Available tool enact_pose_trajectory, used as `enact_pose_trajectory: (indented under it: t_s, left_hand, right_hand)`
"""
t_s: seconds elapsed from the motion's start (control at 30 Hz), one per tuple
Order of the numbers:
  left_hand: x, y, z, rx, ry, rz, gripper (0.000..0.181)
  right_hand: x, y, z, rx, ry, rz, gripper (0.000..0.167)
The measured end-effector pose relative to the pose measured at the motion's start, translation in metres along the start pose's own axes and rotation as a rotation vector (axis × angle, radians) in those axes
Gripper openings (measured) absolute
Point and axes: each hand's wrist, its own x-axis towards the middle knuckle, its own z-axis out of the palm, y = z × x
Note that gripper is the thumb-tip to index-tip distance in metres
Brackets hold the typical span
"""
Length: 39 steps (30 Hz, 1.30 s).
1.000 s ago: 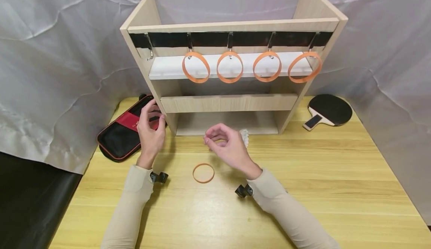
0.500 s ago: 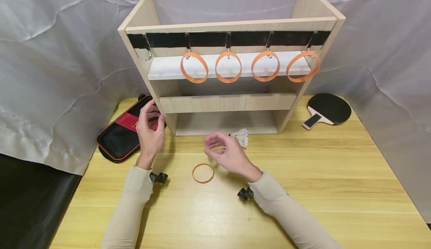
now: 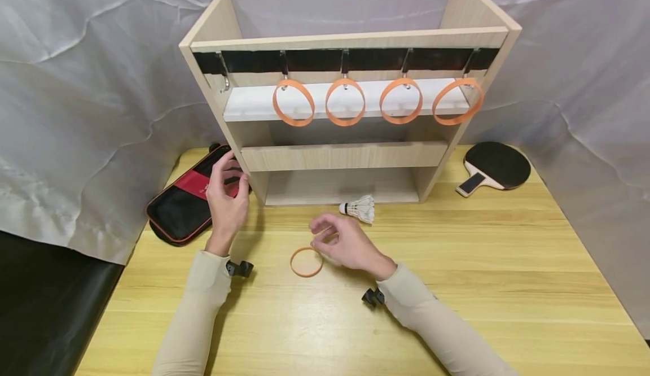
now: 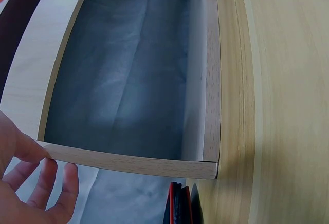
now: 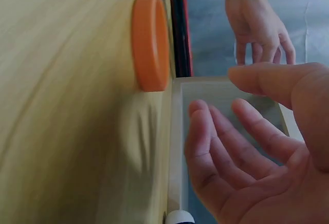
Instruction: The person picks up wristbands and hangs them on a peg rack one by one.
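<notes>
A wooden shelf rack [image 3: 345, 157] stands on the table. Its left side panel is pinched between the thumb and fingers of my left hand [image 3: 227, 204], as the left wrist view shows. My right hand [image 3: 350, 243] hovers over the table with fingers loosely curved and nothing between them. Just beside its fingertips, an orange ring [image 3: 305, 276] lies flat; the right wrist view also shows this ring [image 5: 146, 44]. Several orange rings, such as one ring [image 3: 345, 122], hang from hooks along the rack's black strip. The leftmost hook [image 3: 225, 77] carries no ring.
A white shuttlecock [image 3: 361, 209] lies at the rack's front base, behind my right hand. To the left is a black and red zip case [image 3: 180, 212], partly behind my left hand. A table tennis paddle [image 3: 496, 164] rests at the right. Grey cloth [image 3: 91, 110] hangs behind.
My right hand has come down and toward me, nearer the orange ring on the table, and its fingers have spread somewhat. The shuttlecock is now uncovered. My left hand has stayed on the rack.
</notes>
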Motion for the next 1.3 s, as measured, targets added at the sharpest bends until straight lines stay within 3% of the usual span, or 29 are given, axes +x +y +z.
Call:
enact_pose_trajectory:
  t_s: [0.23,0.63,0.83,1.13,1.3]
  left_hand:
    - [0.0,0.0,0.0,-0.008,0.001,0.005,0.052]
    - [0.001,0.0,0.0,-0.02,-0.001,0.008,0.051]
    - [0.0,0.0,0.0,-0.016,0.004,0.003,0.051]
    - [-0.001,-0.008,0.001,-0.001,0.008,-0.005,0.052]
    - [0.0,-0.004,0.0,-0.009,0.006,0.002,0.052]
  right_hand:
    - [-0.004,0.008,0.006,-0.119,-0.052,0.004,0.03]
    - [-0.008,0.009,0.011,-0.28,-0.063,-0.006,0.027]
    - [-0.011,0.008,0.012,-0.363,-0.065,-0.049,0.025]
    - [-0.012,0.009,0.015,-0.416,-0.06,-0.067,0.008]
    - [-0.013,0.009,0.016,-0.434,-0.065,-0.07,0.005]
